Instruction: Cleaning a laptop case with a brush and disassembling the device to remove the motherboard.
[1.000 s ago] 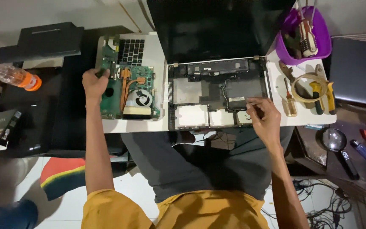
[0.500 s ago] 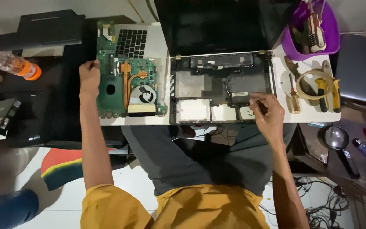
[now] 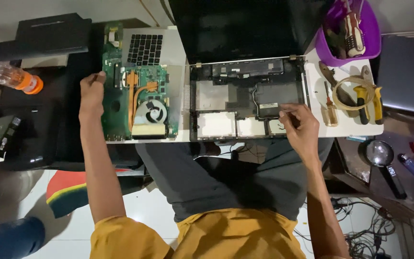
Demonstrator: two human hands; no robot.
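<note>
The left hand (image 3: 92, 91) rests loosely curled on the left edge of the green motherboard (image 3: 137, 103), holding nothing that can be made out. The board's long axis runs near to far, extending right from that hand. The right hand (image 3: 300, 127), fingers pinched, touches the near right corner of the open laptop base (image 3: 226, 103); whether it holds anything cannot be told.

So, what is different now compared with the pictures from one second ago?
Little changed. The left hand slid slightly along the left edge of the green circuit board, staying in contact with it. The right hand remains at the lower right corner of the opened laptop base. Board, base and the tools on the table did not move.
</note>
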